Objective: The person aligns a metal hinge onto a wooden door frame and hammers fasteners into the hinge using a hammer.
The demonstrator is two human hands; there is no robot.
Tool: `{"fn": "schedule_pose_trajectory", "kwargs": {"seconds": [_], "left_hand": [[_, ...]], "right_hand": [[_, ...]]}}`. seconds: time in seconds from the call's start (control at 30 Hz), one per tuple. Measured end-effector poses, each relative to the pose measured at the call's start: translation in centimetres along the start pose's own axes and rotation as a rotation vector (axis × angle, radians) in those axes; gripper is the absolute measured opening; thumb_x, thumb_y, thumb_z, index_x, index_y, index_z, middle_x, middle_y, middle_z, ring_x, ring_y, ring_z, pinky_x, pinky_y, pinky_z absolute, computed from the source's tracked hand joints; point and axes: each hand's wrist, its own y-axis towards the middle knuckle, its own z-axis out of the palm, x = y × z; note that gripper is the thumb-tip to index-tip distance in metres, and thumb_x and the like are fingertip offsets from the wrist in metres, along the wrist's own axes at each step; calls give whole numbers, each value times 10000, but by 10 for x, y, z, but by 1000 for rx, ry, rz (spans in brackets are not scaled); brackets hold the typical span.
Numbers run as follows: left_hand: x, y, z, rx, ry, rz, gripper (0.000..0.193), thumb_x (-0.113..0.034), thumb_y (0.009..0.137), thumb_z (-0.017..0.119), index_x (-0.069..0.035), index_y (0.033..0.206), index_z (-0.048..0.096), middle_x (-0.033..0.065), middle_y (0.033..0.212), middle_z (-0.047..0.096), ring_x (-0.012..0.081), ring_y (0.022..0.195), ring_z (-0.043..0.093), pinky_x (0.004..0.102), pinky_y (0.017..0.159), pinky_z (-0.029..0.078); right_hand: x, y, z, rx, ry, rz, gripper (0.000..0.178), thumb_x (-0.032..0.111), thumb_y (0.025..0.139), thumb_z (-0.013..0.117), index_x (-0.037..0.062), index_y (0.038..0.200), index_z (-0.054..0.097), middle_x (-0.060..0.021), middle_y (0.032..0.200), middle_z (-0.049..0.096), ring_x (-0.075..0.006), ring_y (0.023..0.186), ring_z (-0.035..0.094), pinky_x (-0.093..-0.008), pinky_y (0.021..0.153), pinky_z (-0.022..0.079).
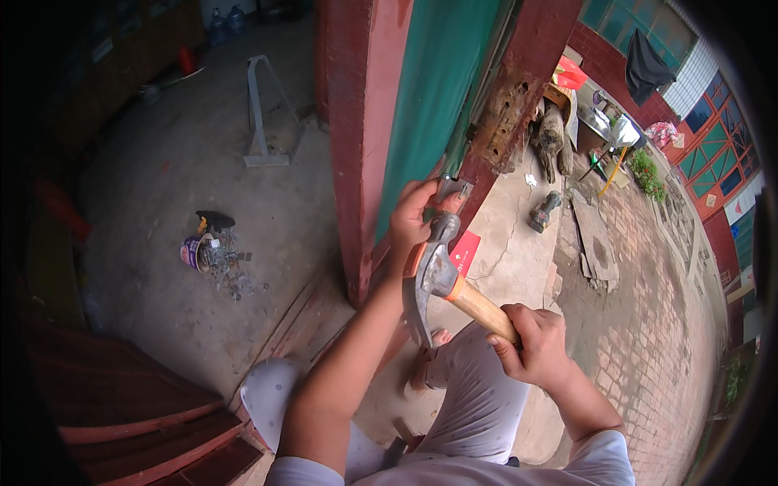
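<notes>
The dark red door frame [502,105] beside the green panel [429,89] is our backing, so we do best to bear the work firmly against it and mind its worn, holed patch higher up. Our right hand [535,344] has its fingers wrapped round the wooden handle of the claw hammer [438,271], the curved claw pointing down toward us. We judge a relaxed grip nearer the handle's end would give a truer swing, with short, square taps and the claw well away from our left forearm. Our left hand [412,220] pinches a small metal piece [446,187] at the frame's edge, fingers gripping it; the hammer's striking end sits just beside them, so it would pay to draw the fingertips back before any blow. Whether the piece touches the frame, we cannot tell.

As for writing, the tipped tub [192,253] on the floor [300,194], with loose metal bits [231,263] spilling out, has a purple printed label too small for us to read. The red packet [464,252] shows pale marks we cannot make out.
</notes>
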Motion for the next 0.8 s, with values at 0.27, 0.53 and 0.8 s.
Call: {"fn": "schedule_pose_trajectory", "kwargs": {"seconds": [0.27,0.53,0.8], "left_hand": [[3,2,1,-34,-122,4,269,-45,864,659,35,1114,600,16,1048,528,98,943,570,224,813,450],[7,-3,8,-80,-336,-169,368,-107,878,665,-27,1205,516,16,983,604,71,873,564,198,723,466],[6,-9,19,-162,-281,-127,250,-139,895,651,-14,1074,530,34,961,603,92,837,551,234,759,458]], "right_hand": [[-3,-2,0,9,-13,96,292,278,793,694,55,935,571,-79,631,575,-275,495,564,-357,491,450],[-9,-11,8,22,52,185,298,264,786,699,51,945,565,-81,638,576,-271,512,574,-355,497,454],[-4,0,-2,4,-22,19,301,267,777,706,41,927,577,-70,658,578,-258,507,571,-353,487,446]]}}
